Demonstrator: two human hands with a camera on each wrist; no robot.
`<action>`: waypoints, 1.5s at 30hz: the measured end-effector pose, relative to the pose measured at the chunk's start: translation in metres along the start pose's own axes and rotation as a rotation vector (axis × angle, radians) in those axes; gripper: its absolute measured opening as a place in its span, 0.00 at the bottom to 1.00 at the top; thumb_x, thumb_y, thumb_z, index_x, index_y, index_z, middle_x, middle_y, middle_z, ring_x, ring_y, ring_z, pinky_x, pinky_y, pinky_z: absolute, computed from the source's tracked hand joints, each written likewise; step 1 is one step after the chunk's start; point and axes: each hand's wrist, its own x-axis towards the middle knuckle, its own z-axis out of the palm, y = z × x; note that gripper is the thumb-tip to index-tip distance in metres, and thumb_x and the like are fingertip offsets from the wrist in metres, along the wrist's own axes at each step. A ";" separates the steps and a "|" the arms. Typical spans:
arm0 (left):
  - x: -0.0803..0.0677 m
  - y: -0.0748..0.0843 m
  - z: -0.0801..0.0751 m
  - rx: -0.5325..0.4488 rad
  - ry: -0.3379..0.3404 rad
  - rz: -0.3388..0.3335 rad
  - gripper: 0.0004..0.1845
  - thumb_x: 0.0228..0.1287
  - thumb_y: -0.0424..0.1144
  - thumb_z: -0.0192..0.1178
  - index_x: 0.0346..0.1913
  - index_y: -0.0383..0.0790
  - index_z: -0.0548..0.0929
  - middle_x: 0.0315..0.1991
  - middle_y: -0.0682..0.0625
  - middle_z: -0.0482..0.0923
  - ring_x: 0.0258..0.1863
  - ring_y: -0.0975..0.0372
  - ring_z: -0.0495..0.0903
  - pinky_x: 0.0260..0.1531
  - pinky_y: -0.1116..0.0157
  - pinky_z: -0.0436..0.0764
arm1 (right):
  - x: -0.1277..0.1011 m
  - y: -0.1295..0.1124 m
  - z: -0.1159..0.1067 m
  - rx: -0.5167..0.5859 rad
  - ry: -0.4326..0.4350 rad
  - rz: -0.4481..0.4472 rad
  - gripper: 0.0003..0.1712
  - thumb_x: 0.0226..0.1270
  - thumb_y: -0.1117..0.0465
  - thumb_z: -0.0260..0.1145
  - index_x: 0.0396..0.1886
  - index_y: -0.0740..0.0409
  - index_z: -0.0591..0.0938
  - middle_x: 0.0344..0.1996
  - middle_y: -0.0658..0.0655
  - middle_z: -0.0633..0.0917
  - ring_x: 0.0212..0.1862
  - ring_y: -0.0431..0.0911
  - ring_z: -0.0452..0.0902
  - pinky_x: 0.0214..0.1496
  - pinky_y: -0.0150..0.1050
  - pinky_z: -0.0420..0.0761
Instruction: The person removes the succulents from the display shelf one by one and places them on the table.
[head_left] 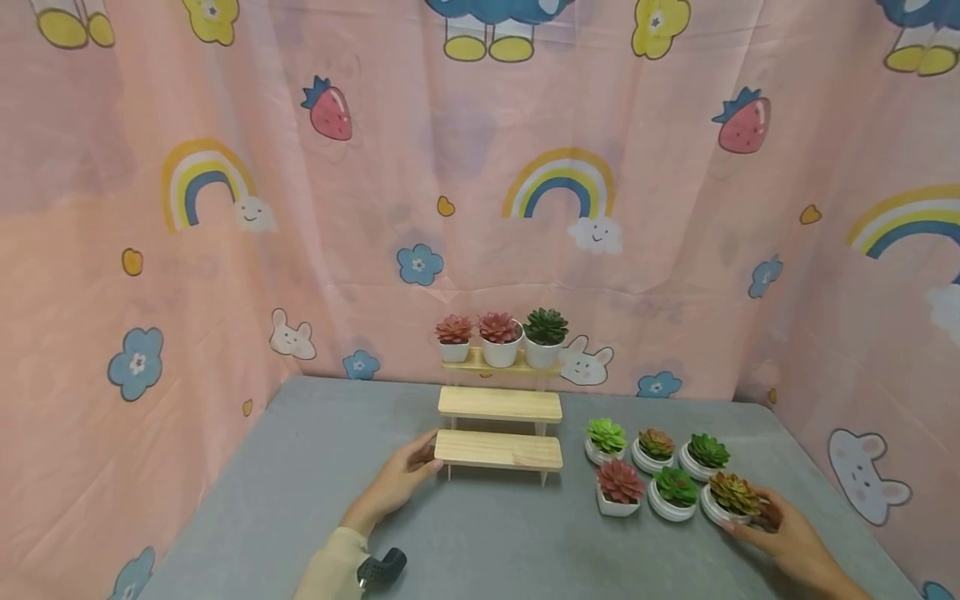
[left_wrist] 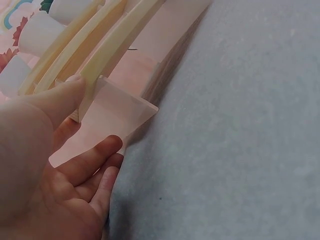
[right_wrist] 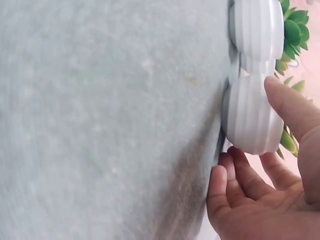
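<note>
A three-tier wooden shelf (head_left: 498,450) stands mid-table, and its top tier carries three potted succulents (head_left: 500,337). My left hand (head_left: 433,454) holds the left end of the lowest plank. In the left wrist view the thumb (left_wrist: 60,97) lies on the plank's edge (left_wrist: 115,45) and the fingers (left_wrist: 100,152) curl under the clear side panel (left_wrist: 110,120). My right hand (head_left: 750,517) grips the front-right white pot with a brown-green succulent (head_left: 731,493). The thumb (right_wrist: 287,105) lies on that pot's ribbed side (right_wrist: 252,120), with the other fingers (right_wrist: 222,182) by its base.
Several more potted succulents (head_left: 655,448) sit in two rows right of the shelf; one (right_wrist: 257,30) touches the gripped pot. The grey table (head_left: 315,467) is enclosed by a pink cartoon-print curtain (head_left: 450,208) on three sides. The two lower tiers are bare.
</note>
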 end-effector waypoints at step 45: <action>-0.002 -0.001 -0.002 0.025 -0.031 0.023 0.36 0.76 0.47 0.57 0.78 0.34 0.60 0.63 0.35 0.79 0.63 0.46 0.78 0.67 0.42 0.72 | -0.035 -0.084 -0.013 0.028 0.188 -0.398 0.35 0.77 0.53 0.62 0.74 0.67 0.64 0.66 0.73 0.72 0.49 0.09 0.56 0.43 0.21 0.77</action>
